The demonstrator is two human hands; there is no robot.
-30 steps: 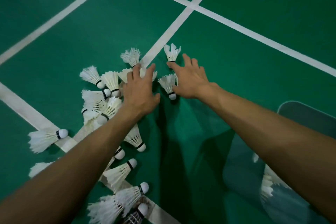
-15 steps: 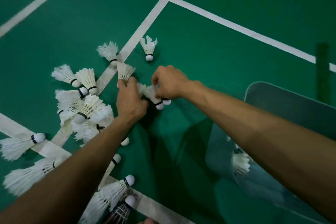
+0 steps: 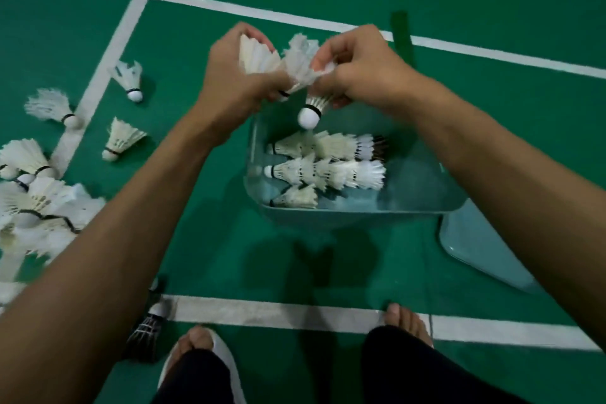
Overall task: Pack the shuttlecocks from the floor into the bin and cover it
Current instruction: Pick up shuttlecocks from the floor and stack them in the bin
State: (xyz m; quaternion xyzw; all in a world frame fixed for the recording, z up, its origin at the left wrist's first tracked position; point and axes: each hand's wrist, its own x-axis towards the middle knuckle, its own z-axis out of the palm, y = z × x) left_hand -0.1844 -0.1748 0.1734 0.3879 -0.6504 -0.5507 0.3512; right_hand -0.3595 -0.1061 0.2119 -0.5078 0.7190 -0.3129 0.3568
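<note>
**Near zone.** Two legs in black trousers are at the lower edge. The left foot [image 3: 196, 343] wears a white slipper. The toes of the right foot [image 3: 405, 318] rest on a white line [image 3: 278, 313] on the green floor [image 3: 229, 256]. A black shuttlecock [image 3: 147, 330] lies just left of the left foot, with its cork end at the line.

**Bin.** The bin [image 3: 344, 216] is teal and uncovered, and stands on the floor ahead of the feet. It holds three rows [image 3: 328, 170] of white shuttlecocks, nested and lying on their sides with the corks to the left. The lid [image 3: 475, 249] lies flat on the floor at the bin's near right corner. Whether the two touch cannot be told.

**Left of the bin.** A pile [image 3: 36, 207] of white shuttlecocks lies at the frame edge. Three loose shuttlecocks [image 3: 123, 141] lie beyond it, apart from one another.

**Hands.** Both hands are close together above the bin's far left part.
- The left hand [image 3: 236, 75] is curled round the held shuttlecocks [image 3: 295, 69] from the left.
- The right hand [image 3: 357, 69] is curled round them from the right.
- One cork [image 3: 308, 116] points down over the bin's interior, below the right hand's fingers.
- The feather skirts stand up between the hands and overlap.
- How many shuttlecocks each hand grips cannot be told.

**Far zone.** A dark strip [image 3: 403, 39] crosses a far court line beyond the right hand.
</note>
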